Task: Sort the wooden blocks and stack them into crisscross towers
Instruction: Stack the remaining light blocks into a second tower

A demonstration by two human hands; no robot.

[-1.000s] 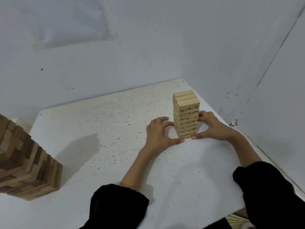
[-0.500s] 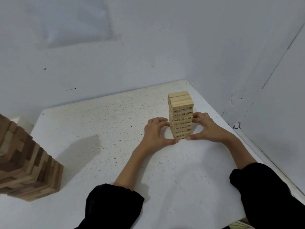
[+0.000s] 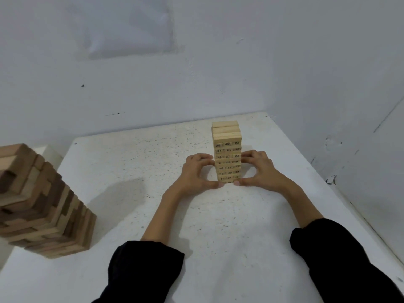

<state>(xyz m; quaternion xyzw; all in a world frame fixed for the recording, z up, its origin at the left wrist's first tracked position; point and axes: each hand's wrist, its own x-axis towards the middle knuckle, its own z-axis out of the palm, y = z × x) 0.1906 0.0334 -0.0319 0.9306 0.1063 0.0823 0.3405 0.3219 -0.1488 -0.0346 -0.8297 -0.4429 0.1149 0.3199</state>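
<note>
Pale tower, toward far-right corner of table, is gripped low by left hand and right hand, both curled round it. Darker tower is stood at left edge.

**One camera, riding on my head**

The single view looks forward and down from my head, close over the white surface. My sleeves cross the bottom edge; my left hand and right hand flank the pale block tower right of centre. Wall fills the upper half.
</note>
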